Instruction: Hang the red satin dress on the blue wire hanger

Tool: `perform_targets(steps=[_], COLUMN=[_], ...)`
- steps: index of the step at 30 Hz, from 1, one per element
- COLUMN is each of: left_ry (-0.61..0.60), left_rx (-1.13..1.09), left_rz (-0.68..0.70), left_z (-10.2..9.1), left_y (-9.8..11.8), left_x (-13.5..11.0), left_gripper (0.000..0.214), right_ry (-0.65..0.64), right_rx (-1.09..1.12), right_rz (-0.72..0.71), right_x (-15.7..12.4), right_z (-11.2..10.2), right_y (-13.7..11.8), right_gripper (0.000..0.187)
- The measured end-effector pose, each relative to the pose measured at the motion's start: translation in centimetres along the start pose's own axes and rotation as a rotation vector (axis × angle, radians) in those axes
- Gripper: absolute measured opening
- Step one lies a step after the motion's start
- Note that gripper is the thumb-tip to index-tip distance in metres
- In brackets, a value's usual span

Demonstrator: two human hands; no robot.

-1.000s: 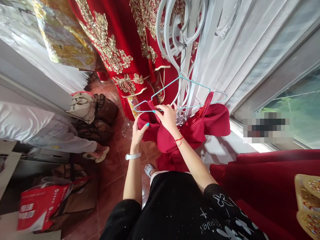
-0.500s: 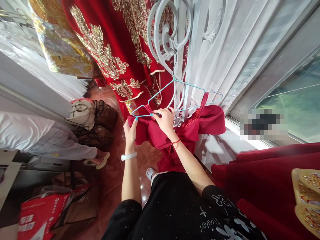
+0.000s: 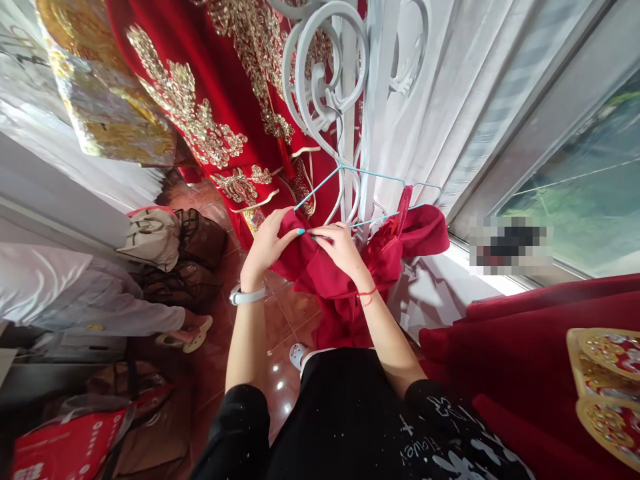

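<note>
A dark red dress (image 3: 330, 273) hangs in front of me on a light blue wire hanger (image 3: 373, 172), hooked on a white scrolled metal rack (image 3: 364, 127). My left hand (image 3: 265, 243) grips the top edge of the dress on its left side, thumb pressed over the cloth. Close beside it, my right hand (image 3: 340, 247) pinches the same red fabric, its fingertips nearly meeting the left thumb. The left strap is mostly hidden by my hands. On the other side, the right strap (image 3: 406, 203) loops over the hanger.
Red garments with gold beading (image 3: 215, 133) hang behind the rack. A person in grey trousers (image 3: 115, 293) stands at left, near several bags (image 3: 193, 280) and a red plastic bag (image 3: 65, 440). Red cloth (image 3: 510, 353) lies at right, below a window (image 3: 575, 187).
My left hand has moved up and right from the outer edge of the dress to the strap area, closer to my right hand. The view has shifted slightly.
</note>
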State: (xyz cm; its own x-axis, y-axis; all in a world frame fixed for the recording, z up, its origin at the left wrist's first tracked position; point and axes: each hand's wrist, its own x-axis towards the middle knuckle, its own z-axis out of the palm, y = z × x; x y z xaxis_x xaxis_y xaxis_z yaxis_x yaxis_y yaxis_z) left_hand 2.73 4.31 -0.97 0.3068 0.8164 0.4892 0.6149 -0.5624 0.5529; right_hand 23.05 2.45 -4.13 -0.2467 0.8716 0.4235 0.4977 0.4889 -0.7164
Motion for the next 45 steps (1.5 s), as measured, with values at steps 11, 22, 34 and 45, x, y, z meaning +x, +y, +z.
perform_targets(steps=[11,22,34,45], left_ry=[0.244,-0.272,-0.264,0.403], left_rx=[0.137,-0.220,-0.368,-0.322], left_rz=[0.308,0.267,0.194,0.101], left_z=[5.3,16.6,16.9,15.5], left_y=[4.9,9.8,9.8,10.8], left_x=[-0.6,9.0,9.3,3.8], left_gripper=[0.035,0.035,0.032,0.019], right_ry=[0.634,0.444,0.037,0.652], right_rx=[-0.225,-0.151,-0.369,-0.077], right_rz=[0.112,0.191,0.026,0.045], right_x=[-10.2,-12.4,-1.6,-8.1], right_z=[-16.1,-17.1,-20.5,-14.5], right_y=[6.3,8.0,2.1,4.7], right_gripper=[0.021,0.012,0.012,0.039])
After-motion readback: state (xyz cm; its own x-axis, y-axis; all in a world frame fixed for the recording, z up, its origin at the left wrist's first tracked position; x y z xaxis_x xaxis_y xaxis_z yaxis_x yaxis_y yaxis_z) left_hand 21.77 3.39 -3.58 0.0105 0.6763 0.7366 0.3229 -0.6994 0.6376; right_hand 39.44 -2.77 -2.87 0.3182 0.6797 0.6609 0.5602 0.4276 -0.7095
